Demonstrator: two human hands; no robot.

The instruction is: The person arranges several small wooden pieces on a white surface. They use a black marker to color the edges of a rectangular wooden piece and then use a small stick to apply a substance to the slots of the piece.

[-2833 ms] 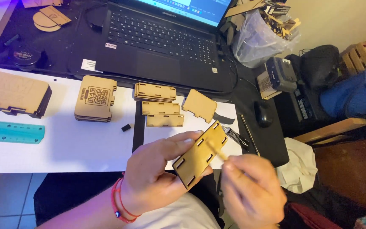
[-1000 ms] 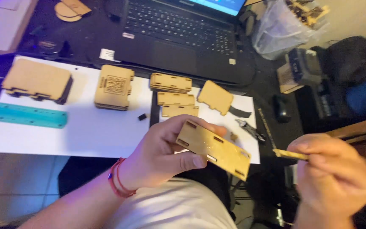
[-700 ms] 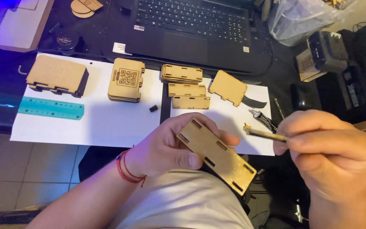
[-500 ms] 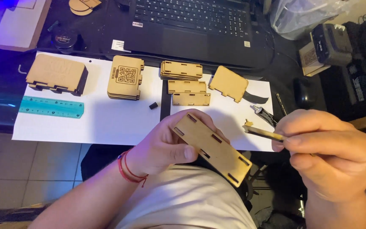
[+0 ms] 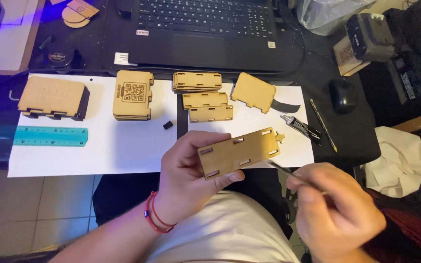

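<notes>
My left hand (image 5: 186, 178) grips a flat, slotted wooden panel (image 5: 239, 152) over my lap, just in front of the desk edge, with its face turned up. My right hand (image 5: 334, 209) is lower right, fingers closed around a thin dark stick-like tool (image 5: 283, 169) whose tip points at the panel's right end. On the white paper (image 5: 123, 146) lie more laser-cut wooden pieces: a stack with an engraved square code (image 5: 133, 95), slotted strips (image 5: 205, 100), a tabbed plate (image 5: 253, 91) and an assembled wooden box (image 5: 52, 97).
A black laptop (image 5: 205, 29) sits at the back of the dark desk. A teal ruler (image 5: 49, 136) lies at the left, a small glue tube (image 5: 302, 127) and a pen (image 5: 322, 124) at the right, beside a black mouse (image 5: 343, 95). Clutter fills the right side.
My left hand has turned the panel flatter, closer to level. My right hand dropped from beside the panel to lower right, with the thin tool still in it.
</notes>
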